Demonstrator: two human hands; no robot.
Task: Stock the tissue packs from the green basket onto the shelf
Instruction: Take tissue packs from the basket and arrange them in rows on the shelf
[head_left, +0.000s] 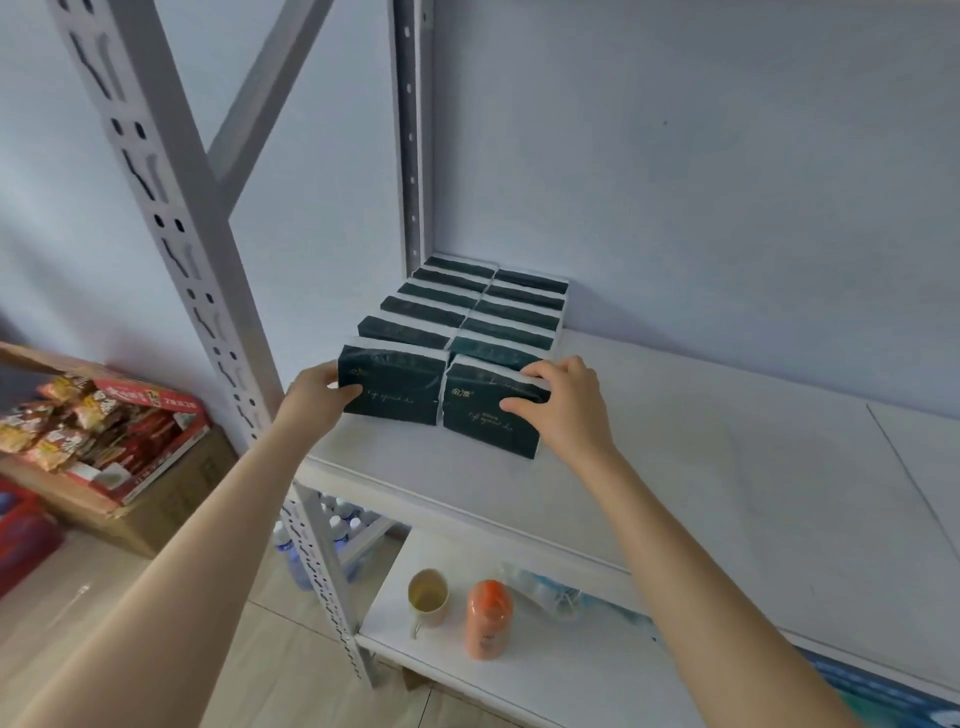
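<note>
Two hands on the front pair of tissue packs, upper shelf, left end.

Grey slotted upright stands at 9 o'clock of the stack, just beside the left hand. Snack carton on the floor further toward 9. Cup and orange bottle on the lower shelf at 6. Packs stand on edge in two rows running back toward 12. Long axes lie 9-to-3, broad faces toward 6. Dark green wrap, white edges, gold lettering. Left hand's grip is clamped on the front left pack, thumb on its face. Right hand is clamped on the front right pack, fingers over the top edge.
</note>
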